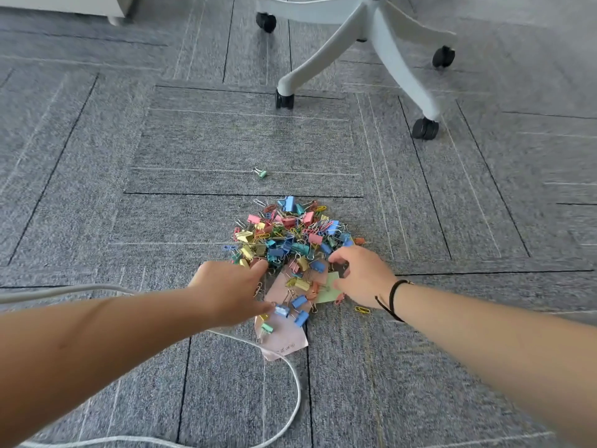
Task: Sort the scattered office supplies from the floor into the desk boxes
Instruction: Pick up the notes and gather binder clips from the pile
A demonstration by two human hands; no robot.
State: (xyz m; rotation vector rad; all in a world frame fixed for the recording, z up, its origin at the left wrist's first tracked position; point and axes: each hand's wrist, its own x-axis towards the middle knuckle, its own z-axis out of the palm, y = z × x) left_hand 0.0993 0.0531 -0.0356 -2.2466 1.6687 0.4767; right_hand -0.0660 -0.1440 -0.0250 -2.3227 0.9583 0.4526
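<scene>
A pile of coloured binder clips and paper clips [287, 234] lies on the grey carpet in the middle of the view. Pink sticky notes [284, 341] and a green sticky note [329, 291] lie under its near edge, with several clips on them. My left hand [231, 289] lies at the pile's near left edge, fingers spread and touching clips. At the near right edge my right hand [361, 274] reaches in with fingers bent down among the clips; what they hold is hidden. One green binder clip [261, 173] lies alone farther out.
A white office chair base [365, 43] with black castors stands beyond the pile at the upper right. A white cable [290, 383] loops across the carpet at the near left, passing under my left arm. A white cabinet corner [64, 4] is at the top left.
</scene>
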